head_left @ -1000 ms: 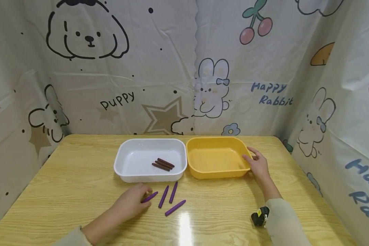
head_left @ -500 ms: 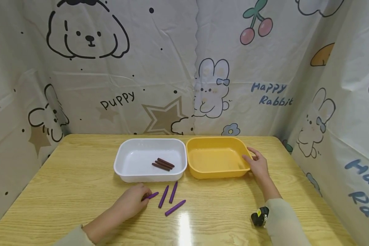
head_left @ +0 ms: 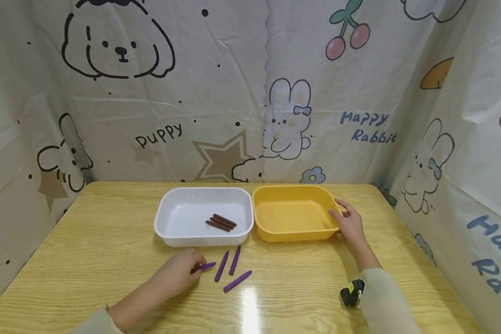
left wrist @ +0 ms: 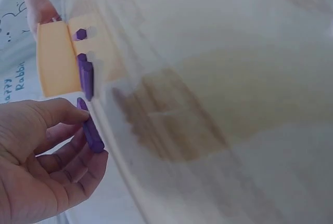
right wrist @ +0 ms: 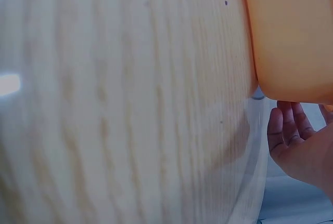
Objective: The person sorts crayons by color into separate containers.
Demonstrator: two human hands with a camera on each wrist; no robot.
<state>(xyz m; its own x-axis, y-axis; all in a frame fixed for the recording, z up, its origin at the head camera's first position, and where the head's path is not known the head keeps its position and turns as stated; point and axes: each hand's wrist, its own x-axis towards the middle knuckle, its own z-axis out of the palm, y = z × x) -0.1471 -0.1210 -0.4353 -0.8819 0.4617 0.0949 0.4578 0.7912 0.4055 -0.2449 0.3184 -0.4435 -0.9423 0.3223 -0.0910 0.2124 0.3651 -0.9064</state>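
Note:
Between the thumb and fingers of my left hand (head_left: 175, 274) is a purple crayon (head_left: 209, 266), pinched just above or on the table in front of the white tub. The left wrist view shows the thumb on top of this crayon (left wrist: 92, 133) and the fingers curled below it. Three more purple crayons (head_left: 221, 266) lie loose to its right. My right hand (head_left: 352, 226) holds the right end of the yellow tub (head_left: 296, 235), thumb over the rim and fingers outside. In the right wrist view, those fingers (right wrist: 291, 120) are at the tub's end wall (right wrist: 294, 42).
The white tub (head_left: 204, 241) stands against the yellow tub's left side, with a few dark brown crayons (head_left: 221, 222) inside. Printed curtains (head_left: 229, 102) enclose the wooden table (head_left: 87, 246) at the back and sides. A black device (head_left: 351, 293) sits at the right wrist.
My left thumb and fingers have closed in on the purple crayon, which has tilted slightly and shifted a little to the right. The right hand and both tubs have stayed in place.

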